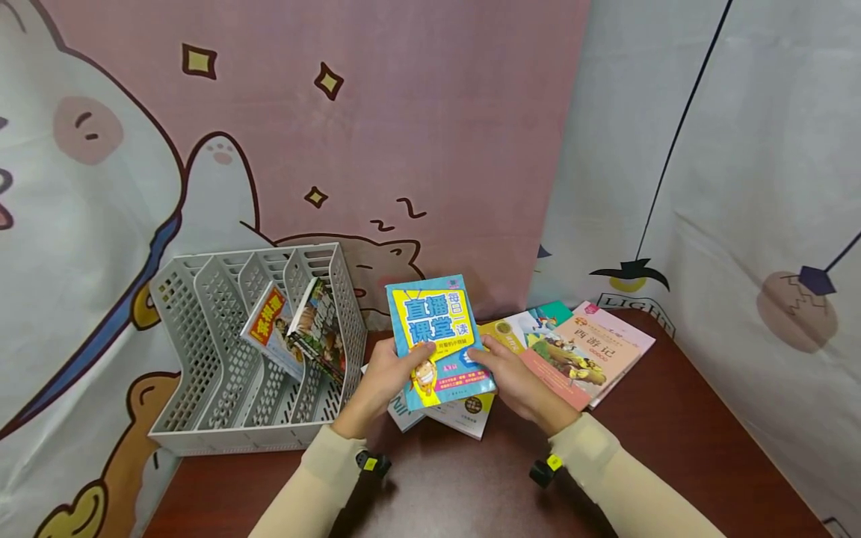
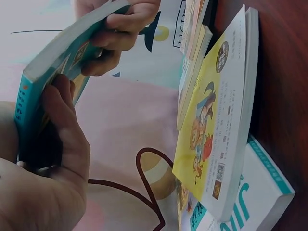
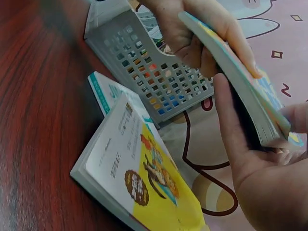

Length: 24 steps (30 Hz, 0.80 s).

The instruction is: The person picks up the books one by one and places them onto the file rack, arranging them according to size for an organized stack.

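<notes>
A blue book with a yellow title panel [image 1: 437, 329] is held up above the table, its front cover facing the head camera. My left hand [image 1: 385, 377] grips its lower left side, thumb over the cover and fingers behind. On the lower right side, my right hand [image 1: 521, 377] holds it the same way. Both wrist views show fingers curled under the back cover; the book [image 2: 72, 43] looks closed, with its page edges [image 3: 240, 91] visible. Beneath it lie a yellow-and-white book [image 1: 464, 418] and a white book with teal lettering [image 2: 260, 187].
A grey slotted book rack [image 1: 235, 437] stands at the left, with a red-and-yellow-titled book [image 1: 269, 321] and darker books [image 1: 323, 329] leaning in its right compartments. Several books, including a pink one [image 1: 592, 344], lie at the right on the dark red table [image 1: 699, 448]. A printed curtain hangs behind.
</notes>
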Available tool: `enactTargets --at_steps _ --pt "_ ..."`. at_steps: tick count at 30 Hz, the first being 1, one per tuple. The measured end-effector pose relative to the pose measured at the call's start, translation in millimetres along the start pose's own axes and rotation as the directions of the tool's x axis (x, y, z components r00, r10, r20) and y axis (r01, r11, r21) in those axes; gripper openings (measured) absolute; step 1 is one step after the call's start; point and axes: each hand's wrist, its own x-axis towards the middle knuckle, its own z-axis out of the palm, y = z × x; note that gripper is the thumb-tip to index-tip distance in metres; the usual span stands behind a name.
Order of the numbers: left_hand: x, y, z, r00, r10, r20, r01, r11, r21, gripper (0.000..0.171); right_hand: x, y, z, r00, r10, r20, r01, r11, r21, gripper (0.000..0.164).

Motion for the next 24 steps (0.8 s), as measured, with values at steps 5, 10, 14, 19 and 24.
enactTargets --at_steps 5,10,14,19,24 --pt "-1.0 0.3 -2.0 0.999 -0.006 0.045 0.005 1.0 0.024 0.044 4.3 -1.8 -5.0 1.0 0.005 0.001 -0.005 0.999 -0.036 0.052" --pt "-2.3 -0.9 -2.9 0.991 0.002 0.134 -0.01 0.998 0.06 0.044 11.5 -8.6 -12.5 1.0 0.005 -0.009 -0.005 0.999 -0.037 0.062" --pt "-2.1 -2.9 -1.8 0.984 0.016 0.177 -0.03 0.997 0.077 0.042 13.4 -12.8 -14.3 1.0 0.007 -0.003 -0.007 1.0 -0.021 0.063" --pt "-0.6 -4.7 -1.1 0.985 0.022 0.169 -0.035 0.997 0.072 0.041 10.8 -11.7 -10.5 1.0 0.024 -0.005 -0.024 1.0 0.003 0.062" --pt "0.9 -5.7 -0.6 0.991 0.027 0.13 -0.034 0.998 0.054 0.043 11.2 -5.0 -5.4 1.0 0.018 -0.01 -0.018 1.0 0.0 0.061"
